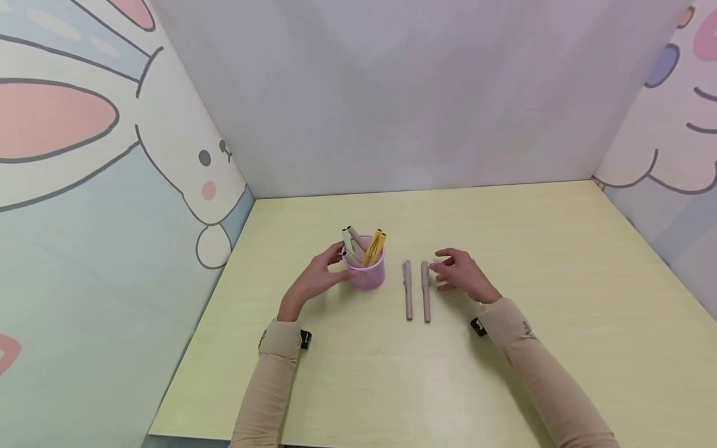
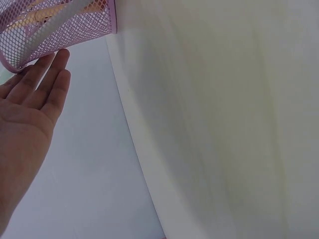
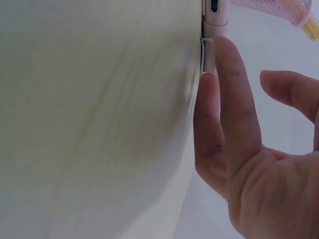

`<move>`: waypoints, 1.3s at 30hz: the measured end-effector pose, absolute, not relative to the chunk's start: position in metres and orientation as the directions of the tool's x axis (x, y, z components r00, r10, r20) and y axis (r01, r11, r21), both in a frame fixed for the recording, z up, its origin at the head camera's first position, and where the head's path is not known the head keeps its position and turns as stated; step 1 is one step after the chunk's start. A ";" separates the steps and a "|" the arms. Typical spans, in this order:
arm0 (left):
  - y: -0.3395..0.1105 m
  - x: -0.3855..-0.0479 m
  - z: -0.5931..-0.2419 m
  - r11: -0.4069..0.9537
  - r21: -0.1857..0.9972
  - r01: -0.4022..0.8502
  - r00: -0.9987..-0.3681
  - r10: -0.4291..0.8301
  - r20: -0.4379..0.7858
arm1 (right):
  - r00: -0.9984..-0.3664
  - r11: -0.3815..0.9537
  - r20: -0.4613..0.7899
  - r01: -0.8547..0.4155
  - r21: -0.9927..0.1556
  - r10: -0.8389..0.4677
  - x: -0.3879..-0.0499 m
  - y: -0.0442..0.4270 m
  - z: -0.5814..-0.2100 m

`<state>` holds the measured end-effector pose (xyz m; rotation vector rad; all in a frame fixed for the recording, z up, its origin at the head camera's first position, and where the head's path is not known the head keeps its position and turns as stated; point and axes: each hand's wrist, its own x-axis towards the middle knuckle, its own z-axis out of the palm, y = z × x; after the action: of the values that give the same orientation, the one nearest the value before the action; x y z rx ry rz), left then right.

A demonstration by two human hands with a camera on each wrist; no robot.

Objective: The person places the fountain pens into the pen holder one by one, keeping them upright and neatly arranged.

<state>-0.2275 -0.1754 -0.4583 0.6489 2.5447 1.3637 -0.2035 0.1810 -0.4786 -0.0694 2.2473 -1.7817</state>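
My left hand (image 1: 317,275) spreads round the near left side of a pink mesh pen cup (image 1: 368,279), thumb in front and fingers behind. In the left wrist view its nearly straight fingers (image 2: 54,94) rest along the mesh. Yellow pens (image 1: 374,247), pale green pens and a greyish pen stand in the cup. Two pinkish-grey pens with clips lie side by side to its right: a left pen (image 1: 408,290) and a right pen (image 1: 426,292). My right hand (image 1: 463,275) is beside the right pen, fingers apart; one fingertip overlaps that pen near its clip (image 3: 203,55), contact unclear.
The pale wooden table (image 1: 358,386) meets a plain light wall (image 1: 392,93) at the back. Side panels with cartoon drawings, such as a white rabbit (image 1: 190,186), stand left and right. A black wrist device (image 1: 305,339) shows below the left cuff, another (image 1: 478,326) by the right.
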 end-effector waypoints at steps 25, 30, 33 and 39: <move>-0.175 -0.225 -0.457 0.486 0.829 0.279 -0.887 0.462 0.028 | -0.948 0.266 -0.219 0.155 -0.951 -0.230 -0.203 0.167 -0.481; -0.175 -0.225 -0.458 0.487 0.828 0.278 -0.887 0.461 0.027 | -0.947 0.284 -0.220 0.149 -0.947 -0.235 -0.204 0.165 -0.481; -0.175 -0.225 -0.458 0.488 0.827 0.279 -0.887 0.460 0.028 | -0.945 0.300 -0.230 0.155 -0.941 -0.233 -0.205 0.163 -0.481; -0.176 -0.225 -0.458 0.485 0.829 0.279 -0.887 0.461 0.029 | -0.942 0.342 -0.253 0.167 -0.925 -0.223 -0.205 0.158 -0.478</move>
<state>-0.2247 -0.1759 -0.4578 0.6395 2.5313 1.3579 -0.2045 0.1579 -0.4781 -0.0488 2.2769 -1.6286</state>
